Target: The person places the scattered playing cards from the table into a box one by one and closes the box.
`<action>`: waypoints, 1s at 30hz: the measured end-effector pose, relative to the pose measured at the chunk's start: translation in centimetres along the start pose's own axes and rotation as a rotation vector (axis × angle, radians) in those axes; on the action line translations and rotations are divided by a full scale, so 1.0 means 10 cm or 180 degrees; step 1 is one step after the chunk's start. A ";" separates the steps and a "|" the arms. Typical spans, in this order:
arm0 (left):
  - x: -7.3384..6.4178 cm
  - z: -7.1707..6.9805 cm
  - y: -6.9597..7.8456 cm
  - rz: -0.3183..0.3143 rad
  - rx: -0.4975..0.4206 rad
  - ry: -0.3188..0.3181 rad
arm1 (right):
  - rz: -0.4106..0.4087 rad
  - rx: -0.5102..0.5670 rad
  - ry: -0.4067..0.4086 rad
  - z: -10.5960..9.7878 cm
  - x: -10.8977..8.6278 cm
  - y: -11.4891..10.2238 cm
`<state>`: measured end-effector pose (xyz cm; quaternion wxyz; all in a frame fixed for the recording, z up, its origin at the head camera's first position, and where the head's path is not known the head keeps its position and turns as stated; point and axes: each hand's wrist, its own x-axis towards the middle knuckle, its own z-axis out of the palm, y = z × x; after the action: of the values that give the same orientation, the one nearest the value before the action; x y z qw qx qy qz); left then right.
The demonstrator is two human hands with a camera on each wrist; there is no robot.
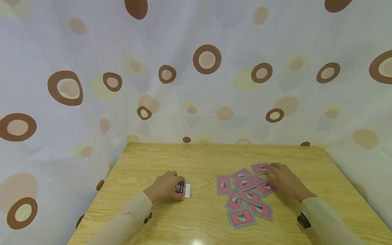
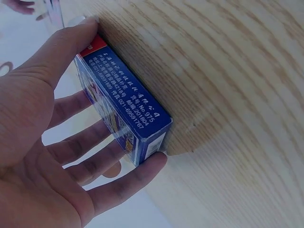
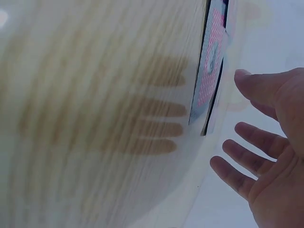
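A small blue playing-card box [image 1: 181, 188] lies on the wooden table, its white flap [image 1: 188, 190] folded out to the right. My left hand [image 1: 165, 186] grips it; in the left wrist view the thumb [image 2: 71, 42] is at the red end and the other fingers spread along the far face. White print covers the box's blue side [image 2: 126, 90]. To the right, several red-backed playing cards [image 1: 242, 217] lie face down, spread and overlapping. My right hand [image 1: 286, 182] hovers by the far right card [image 1: 259, 168], fingers loosely extended and holding nothing in the right wrist view.
The wooden table [image 1: 202, 160] runs back to a white curtain [image 1: 183, 95] with brown and yellow circles, which also hangs along both sides. Dark bands [image 1: 304, 220] sit at both wrists.
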<state>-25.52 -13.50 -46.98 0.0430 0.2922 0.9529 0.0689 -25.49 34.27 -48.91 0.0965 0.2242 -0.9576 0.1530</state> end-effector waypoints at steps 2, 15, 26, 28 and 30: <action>0.00 -0.01 0.00 0.0008 -0.0018 0.0024 | -0.0001 0.0046 0.0010 0.00 0.06 0.05; -0.02 0.05 0.01 0.0031 0.0114 0.0146 | 0.0048 0.0074 -0.0232 0.09 0.29 0.36; -0.01 0.01 0.01 0.0066 0.0151 0.0187 | 0.0298 0.0318 -0.0529 0.01 0.40 0.40; -0.01 0.03 0.01 0.0076 0.0138 0.0197 | 0.0371 0.0435 -0.0638 0.00 0.43 0.42; -0.01 0.04 0.01 0.0070 0.0146 0.0198 | 0.0442 0.0588 -0.0740 -0.01 0.45 0.45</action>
<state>-25.32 -13.44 -47.34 0.0060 0.3013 0.9518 0.0565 -31.46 36.32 -48.76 -0.0467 0.1815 -0.9574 0.2196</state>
